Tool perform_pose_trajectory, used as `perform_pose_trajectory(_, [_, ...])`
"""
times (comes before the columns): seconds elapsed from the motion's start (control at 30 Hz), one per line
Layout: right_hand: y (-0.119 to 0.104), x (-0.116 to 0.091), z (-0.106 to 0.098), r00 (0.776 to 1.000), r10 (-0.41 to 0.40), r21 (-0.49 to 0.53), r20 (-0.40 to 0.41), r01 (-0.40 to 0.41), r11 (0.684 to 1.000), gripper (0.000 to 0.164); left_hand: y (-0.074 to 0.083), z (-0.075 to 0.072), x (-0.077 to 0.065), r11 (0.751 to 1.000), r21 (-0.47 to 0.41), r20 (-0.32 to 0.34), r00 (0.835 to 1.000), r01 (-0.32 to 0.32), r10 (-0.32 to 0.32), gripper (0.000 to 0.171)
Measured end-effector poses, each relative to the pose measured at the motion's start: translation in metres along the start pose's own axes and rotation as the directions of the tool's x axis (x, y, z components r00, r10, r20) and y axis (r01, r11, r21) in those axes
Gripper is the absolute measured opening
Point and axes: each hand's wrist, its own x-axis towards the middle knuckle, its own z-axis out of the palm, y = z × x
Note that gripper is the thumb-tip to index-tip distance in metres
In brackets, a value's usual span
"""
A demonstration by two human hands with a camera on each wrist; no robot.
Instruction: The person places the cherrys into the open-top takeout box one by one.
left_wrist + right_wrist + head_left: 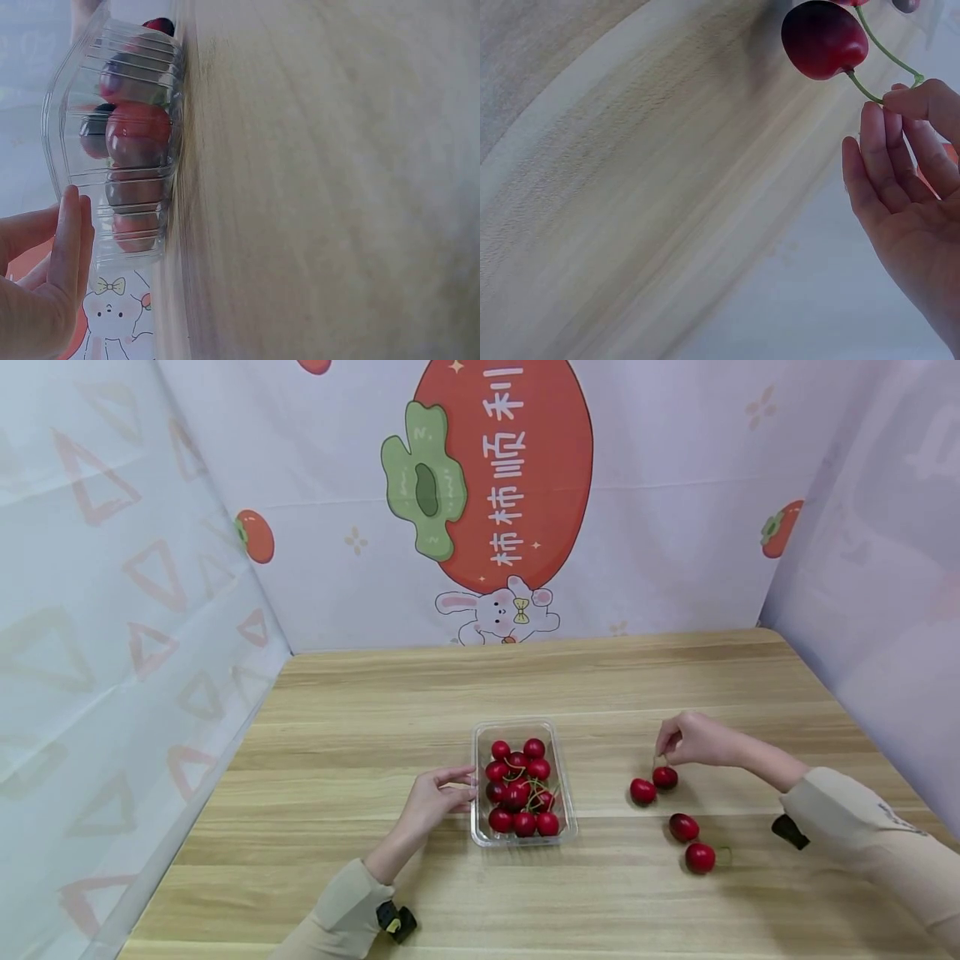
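A clear plastic box (567, 810) of red cherries (517, 793) sits mid-table, some cherries with green stems. My left hand (435, 797) is at its left side, fingers straight and fingertips at the wall; the left wrist view shows these fingers (67, 232) beside the ribbed plastic. To the right of the box, my right hand (693, 739) pinches a green stem between thumb and fingertips. From that stem hangs a dark red cherry (825, 41), low over the wood. Its stem meets a second one, leading to another cherry (642, 791) just left of it.
Two more cherries lie nearer the front right, a darker one (683, 827) and one with a stem (700, 858). The wooden table (360, 710) is bordered by printed cloth walls at the back (337, 585) and both sides.
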Motion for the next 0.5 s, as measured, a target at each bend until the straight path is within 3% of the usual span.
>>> perform_pose_trajectory(0.5, [-0.019,0.007,-0.005,0.994,-0.050,0.042,-0.098,0.054,0.998,0.012,0.000,0.000,0.000,1.000,-0.002,0.000,1.000,0.000,0.000,0.039])
